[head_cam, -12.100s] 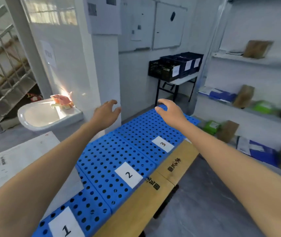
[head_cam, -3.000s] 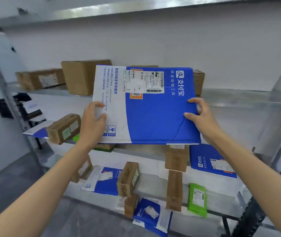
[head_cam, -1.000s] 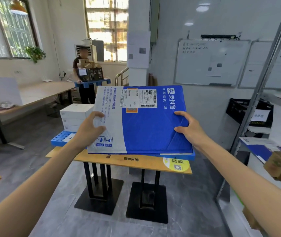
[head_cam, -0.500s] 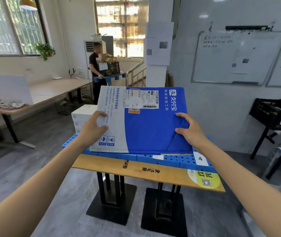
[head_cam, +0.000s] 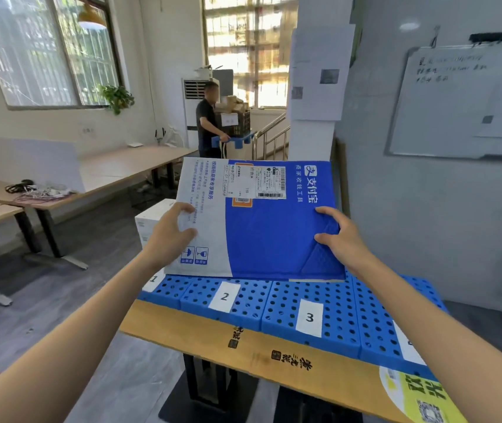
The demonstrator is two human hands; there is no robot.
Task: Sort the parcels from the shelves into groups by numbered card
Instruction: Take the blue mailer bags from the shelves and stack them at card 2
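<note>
Head cam: both hands had the big blue-and-white parcel (head_cam: 259, 221) up in the air. The left hand (head_cam: 172, 233) curled round its white edge at 9 o'clock, and the right hand (head_cam: 339, 239) gripped the blue edge at 3 o'clock. The parcel hung over the far side of the blue perforated trays (head_cam: 335, 303), roughly above card 1 (head_cam: 153, 279) and card 2 (head_cam: 224, 296). Card 3 (head_cam: 309, 317) sat at its 5 o'clock. The trays lay side by side on the wooden table (head_cam: 213, 334). Way back at 12 o'clock, a person (head_cam: 207, 120) carried a black crate (head_cam: 234, 123) with cardboard boxes in it.
</note>
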